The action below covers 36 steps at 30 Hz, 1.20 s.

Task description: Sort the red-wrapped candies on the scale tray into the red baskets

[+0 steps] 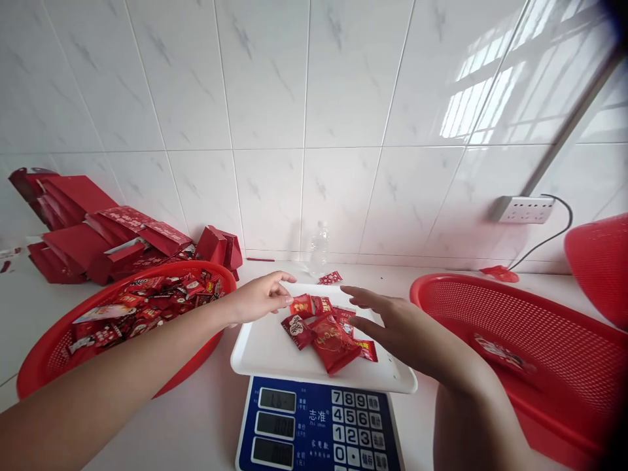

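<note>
Several red candy packets [335, 341] lie in a loose heap on the white tray [260, 353] of a weighing scale [318, 425]. My left hand [267, 296] is over the tray's far left part, fingers apart, with the thumb and a fingertip close to a small red packet [301, 305]; I cannot tell if they touch it. On the other side of the heap, my right hand [385, 320] has its fingers spread and partly covers the packets at the right. Neither hand holds anything that shows.
A red basket [36, 366] full of wrapped candies is at the left, with red paper boxes [93, 235] behind it. Another red basket [564, 320] at the right holds a packet [503, 353]. A clear bottle [318, 252] and one packet [330, 278] are by the tiled wall.
</note>
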Tool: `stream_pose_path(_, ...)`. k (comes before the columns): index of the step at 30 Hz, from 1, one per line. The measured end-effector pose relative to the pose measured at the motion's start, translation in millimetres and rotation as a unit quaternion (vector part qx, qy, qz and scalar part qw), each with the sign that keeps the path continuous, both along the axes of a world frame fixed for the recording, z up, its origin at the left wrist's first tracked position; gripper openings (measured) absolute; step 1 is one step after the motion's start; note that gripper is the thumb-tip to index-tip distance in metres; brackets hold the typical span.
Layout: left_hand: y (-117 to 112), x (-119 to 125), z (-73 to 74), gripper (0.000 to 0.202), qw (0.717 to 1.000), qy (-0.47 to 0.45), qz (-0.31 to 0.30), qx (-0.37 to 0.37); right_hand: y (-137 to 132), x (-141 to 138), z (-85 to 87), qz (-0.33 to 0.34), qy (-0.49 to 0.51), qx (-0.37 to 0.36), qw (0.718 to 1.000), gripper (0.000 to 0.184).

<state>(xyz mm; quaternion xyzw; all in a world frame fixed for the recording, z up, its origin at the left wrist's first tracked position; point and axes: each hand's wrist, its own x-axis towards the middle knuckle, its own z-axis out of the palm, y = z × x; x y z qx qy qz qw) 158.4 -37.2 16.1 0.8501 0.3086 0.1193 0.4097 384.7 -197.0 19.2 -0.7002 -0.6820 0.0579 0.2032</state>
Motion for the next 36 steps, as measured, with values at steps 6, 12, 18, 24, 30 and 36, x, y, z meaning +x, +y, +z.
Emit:
stream_pose_path(6, -17, 28, -23.6, 0.039, 0.995, -0.007, -0.06, 0.085, -1, 5, 1.0, 0.001, 0.02, 0.009, 1.0, 0.047)
stream_pose_path(12, -38, 46, -39.4, 0.062, 0.969, 0.095, -0.129, 0.186, -1, 6, 2.3, -0.007, 0.029, 0.004, 1.0, 0.048)
stream_pose_path(18, -59, 66, -35.9, 0.069, 0.943, 0.125, -0.223, 0.215, -2, 7, 1.6, -0.004, 0.049, 0.016, 0.999, 0.047)
stream_pose_path(24, -65, 66, -42.8, 0.084, 0.939, 0.154, -0.238, 0.193, -5, 9, 3.4, 0.004, 0.04, 0.03, 0.999, 0.048)
stream_pose_path(30, -65, 62, -41.5, 0.074, 0.938, 0.151, -0.237, 0.205, -3, 10, 2.1, 0.003, 0.034, 0.037, 0.999, 0.048)
stream_pose_path(36, -77, 84, -46.4, 0.039, 0.939, 0.1, -0.206, 0.259, -6, 9, 2.4, -0.004, 0.035, 0.029, 0.999, 0.048)
